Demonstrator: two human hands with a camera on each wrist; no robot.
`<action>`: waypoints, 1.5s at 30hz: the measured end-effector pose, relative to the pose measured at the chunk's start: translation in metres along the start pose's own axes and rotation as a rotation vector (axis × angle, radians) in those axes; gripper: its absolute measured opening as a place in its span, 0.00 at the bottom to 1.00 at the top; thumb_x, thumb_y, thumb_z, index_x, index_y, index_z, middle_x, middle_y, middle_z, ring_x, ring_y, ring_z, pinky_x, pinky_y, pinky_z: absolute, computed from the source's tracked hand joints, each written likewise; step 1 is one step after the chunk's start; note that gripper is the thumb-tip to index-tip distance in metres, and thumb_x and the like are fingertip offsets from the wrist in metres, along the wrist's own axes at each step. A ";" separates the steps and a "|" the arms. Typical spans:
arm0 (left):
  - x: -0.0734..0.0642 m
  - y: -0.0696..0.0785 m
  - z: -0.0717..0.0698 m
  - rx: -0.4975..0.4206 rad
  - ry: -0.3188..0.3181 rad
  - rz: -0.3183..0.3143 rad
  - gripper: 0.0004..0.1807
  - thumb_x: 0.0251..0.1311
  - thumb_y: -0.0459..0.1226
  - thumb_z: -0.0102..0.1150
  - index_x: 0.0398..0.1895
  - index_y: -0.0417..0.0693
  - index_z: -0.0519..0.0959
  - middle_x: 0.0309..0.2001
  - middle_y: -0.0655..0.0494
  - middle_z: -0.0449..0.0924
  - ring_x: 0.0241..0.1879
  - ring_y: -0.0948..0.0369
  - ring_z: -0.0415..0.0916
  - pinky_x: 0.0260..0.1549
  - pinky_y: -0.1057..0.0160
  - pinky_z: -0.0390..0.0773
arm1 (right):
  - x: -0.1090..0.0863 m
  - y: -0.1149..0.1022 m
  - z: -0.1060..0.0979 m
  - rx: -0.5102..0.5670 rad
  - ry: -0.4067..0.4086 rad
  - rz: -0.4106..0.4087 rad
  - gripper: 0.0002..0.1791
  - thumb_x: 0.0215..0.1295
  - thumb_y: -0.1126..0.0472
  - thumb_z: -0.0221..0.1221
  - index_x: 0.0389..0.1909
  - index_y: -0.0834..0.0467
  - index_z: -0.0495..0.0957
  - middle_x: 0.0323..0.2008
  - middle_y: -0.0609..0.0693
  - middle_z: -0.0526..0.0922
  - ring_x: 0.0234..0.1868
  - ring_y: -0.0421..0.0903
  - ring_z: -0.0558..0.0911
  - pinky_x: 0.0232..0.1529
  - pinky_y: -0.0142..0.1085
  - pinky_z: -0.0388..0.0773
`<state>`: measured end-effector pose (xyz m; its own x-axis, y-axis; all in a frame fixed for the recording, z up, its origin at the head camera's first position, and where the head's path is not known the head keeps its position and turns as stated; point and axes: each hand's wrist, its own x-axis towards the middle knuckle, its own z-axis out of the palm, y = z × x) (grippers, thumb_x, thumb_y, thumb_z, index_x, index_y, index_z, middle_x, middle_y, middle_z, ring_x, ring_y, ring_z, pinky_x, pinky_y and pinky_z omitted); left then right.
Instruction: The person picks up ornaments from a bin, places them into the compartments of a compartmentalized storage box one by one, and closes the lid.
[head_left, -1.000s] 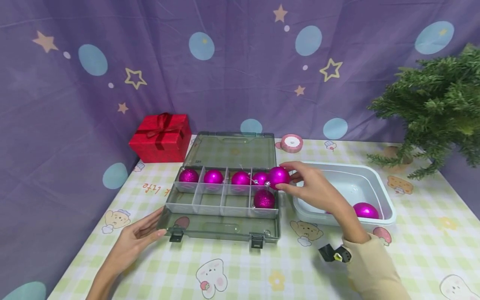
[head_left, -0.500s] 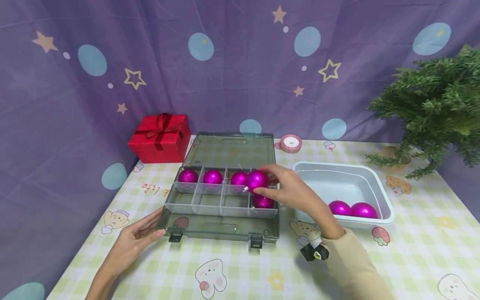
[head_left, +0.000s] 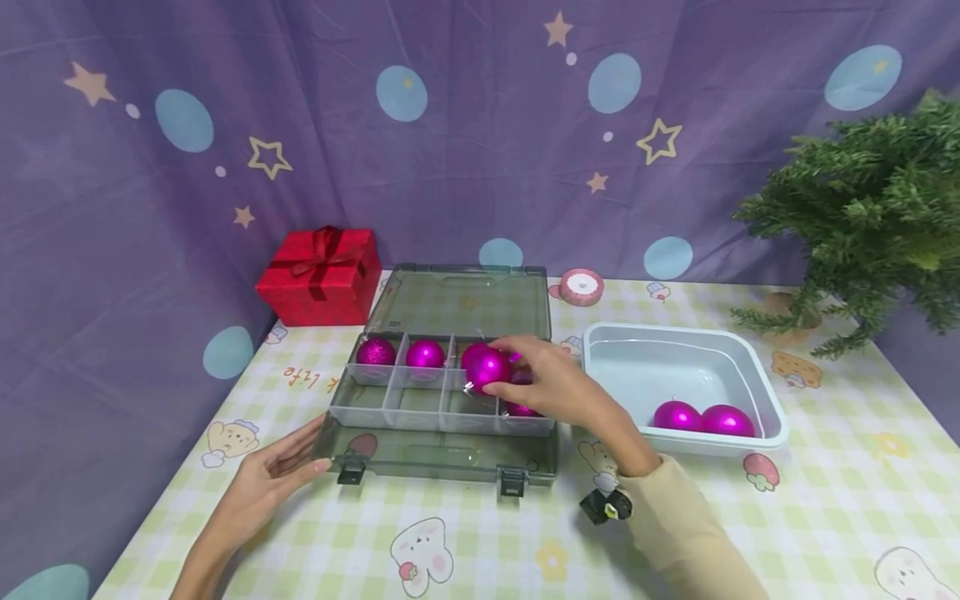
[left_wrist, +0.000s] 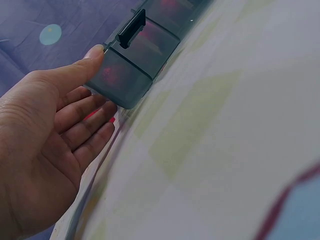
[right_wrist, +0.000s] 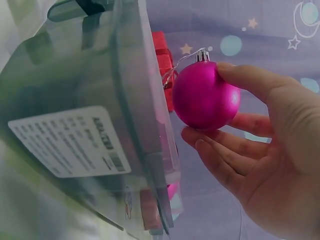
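Note:
My right hand [head_left: 562,387] pinches a shiny magenta Christmas ball [head_left: 487,368] between thumb and fingers, over the divided storage box [head_left: 457,454]. In the right wrist view, the ball's silver cap and string point to the box side. My left hand [head_left: 262,483] holds the box's near left corner, thumb [left_wrist: 95,51] on its edge and fingers along its side. The box's smoky clear lid [head_left: 465,304] lies back. Its back row holds several magenta balls, such as a glittery one [head_left: 376,352] and a shiny one [head_left: 425,354]. A glittery ball [head_left: 522,409] in the second row is partly hidden by my right hand.
Right of the box stands a pale blue tub [head_left: 675,333] with two magenta balls [head_left: 677,416]. A red gift box [head_left: 322,275] and a pink ribbon roll [head_left: 582,287] are at the back, and an artificial fir tree [head_left: 862,217] leans in from the right.
My right hand has carried its ball leftward from the box's right edge to over the third column, tilting its cap downward. Two balls in the tub now show fully. The left hand stays put.

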<state>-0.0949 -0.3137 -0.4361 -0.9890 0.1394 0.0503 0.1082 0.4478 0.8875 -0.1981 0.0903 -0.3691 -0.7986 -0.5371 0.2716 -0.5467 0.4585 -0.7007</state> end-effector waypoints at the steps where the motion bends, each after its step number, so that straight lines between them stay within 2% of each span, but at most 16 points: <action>1: 0.000 0.000 0.000 0.003 -0.001 -0.003 0.34 0.72 0.39 0.65 0.78 0.41 0.66 0.74 0.42 0.65 0.63 0.77 0.67 0.56 0.78 0.71 | 0.001 0.000 0.001 0.003 -0.002 0.000 0.30 0.63 0.57 0.74 0.63 0.64 0.78 0.56 0.56 0.83 0.50 0.52 0.86 0.48 0.39 0.86; 8: 0.000 -0.001 -0.001 0.018 -0.004 -0.004 0.35 0.73 0.40 0.64 0.78 0.41 0.65 0.75 0.40 0.64 0.63 0.77 0.66 0.57 0.78 0.71 | 0.003 0.000 0.004 0.014 -0.005 -0.029 0.30 0.64 0.58 0.74 0.62 0.67 0.77 0.55 0.59 0.83 0.48 0.52 0.87 0.47 0.43 0.87; 17: 0.001 -0.001 0.000 0.015 -0.001 0.003 0.35 0.72 0.40 0.65 0.78 0.41 0.66 0.75 0.41 0.64 0.63 0.78 0.67 0.57 0.77 0.72 | -0.003 0.002 -0.002 0.030 -0.030 0.014 0.30 0.68 0.56 0.71 0.65 0.67 0.76 0.58 0.62 0.81 0.50 0.55 0.87 0.47 0.42 0.87; 27: 0.002 -0.002 0.000 0.041 0.004 -0.026 0.36 0.72 0.42 0.65 0.78 0.40 0.65 0.74 0.42 0.65 0.62 0.79 0.67 0.56 0.78 0.72 | -0.021 0.005 -0.023 -0.048 0.025 0.040 0.28 0.67 0.55 0.71 0.62 0.65 0.78 0.54 0.58 0.84 0.48 0.50 0.86 0.51 0.47 0.85; 34: 0.002 -0.001 0.000 0.058 0.011 -0.016 0.36 0.72 0.42 0.65 0.78 0.39 0.65 0.74 0.41 0.65 0.62 0.80 0.67 0.56 0.79 0.71 | -0.039 0.011 -0.040 -0.033 0.040 0.104 0.28 0.68 0.55 0.70 0.64 0.63 0.77 0.56 0.58 0.83 0.50 0.53 0.85 0.51 0.51 0.84; 40: 0.001 0.000 0.000 0.043 0.011 -0.008 0.35 0.72 0.40 0.65 0.77 0.40 0.66 0.74 0.41 0.65 0.62 0.79 0.66 0.56 0.79 0.71 | -0.054 0.021 -0.052 -0.074 0.081 0.093 0.26 0.68 0.56 0.71 0.63 0.62 0.79 0.53 0.55 0.84 0.48 0.53 0.86 0.49 0.52 0.85; 45: 0.001 0.001 0.000 0.037 0.007 -0.007 0.35 0.72 0.40 0.65 0.78 0.40 0.66 0.74 0.41 0.65 0.62 0.79 0.66 0.56 0.79 0.71 | -0.067 0.026 -0.062 -0.092 0.119 0.082 0.25 0.66 0.58 0.71 0.61 0.61 0.80 0.54 0.54 0.85 0.48 0.51 0.86 0.50 0.49 0.85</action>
<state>-0.0956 -0.3127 -0.4353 -0.9904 0.1298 0.0471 0.1044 0.4809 0.8705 -0.1745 0.1818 -0.3643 -0.8624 -0.4102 0.2965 -0.4952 0.5629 -0.6617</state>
